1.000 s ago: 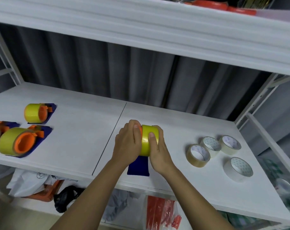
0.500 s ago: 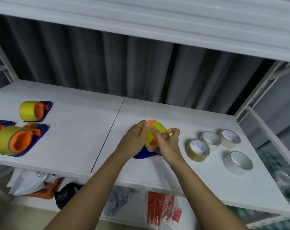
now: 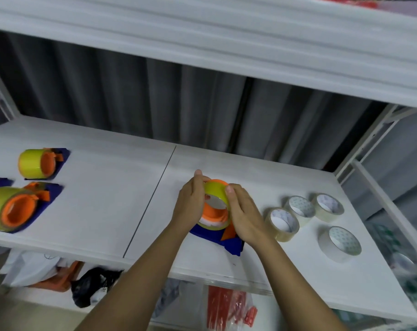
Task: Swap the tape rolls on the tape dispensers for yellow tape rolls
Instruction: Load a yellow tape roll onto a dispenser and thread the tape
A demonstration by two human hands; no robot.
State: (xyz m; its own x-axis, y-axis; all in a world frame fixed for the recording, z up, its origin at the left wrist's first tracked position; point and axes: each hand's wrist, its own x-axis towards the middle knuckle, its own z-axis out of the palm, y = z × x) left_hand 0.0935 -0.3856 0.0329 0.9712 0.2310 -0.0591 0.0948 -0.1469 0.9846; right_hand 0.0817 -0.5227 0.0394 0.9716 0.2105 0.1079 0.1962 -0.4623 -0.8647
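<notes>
**Yellow roll held between both hands over the blue dispenser**

The glossy yellow tape roll [image 3: 216, 191] sits directly between the 2 hands, with neither hand nearer than the other. The left hand [image 3: 190, 204] curls its fingers round the roll's left flank, thumb up at the far rim; the right hand [image 3: 244, 216] grips the right flank, a fingertip pressed on the near-top edge. Both hands are closed round the roll, not spread.

The relation that matters is the axis. The roll's hole faces toward the person and tips downward, so its axis runs from the far-upper side to the near-lower side, roughly in line with the round orange plastic hub [image 3: 214, 215] showing just below it. The roll appears partly over the hub, but whether it is fully seated cannot be told. Beneath the wrists lies the dark blue flat-bodied tape dispenser [image 3: 231, 243], resting on the white shelf board [image 3: 107, 211].

Judged from this, the coming move is a push along that axis, both hands pressing evenly; uneven pressure would likely cock the roll on the hub.

Just right of the right hand lie 4 clear tape rolls with white cores [image 3: 285, 223], flat on the board. Well to the left of the left hand stand 2 more blue dispensers with yellow rolls [image 3: 39, 162] already fitted.
</notes>
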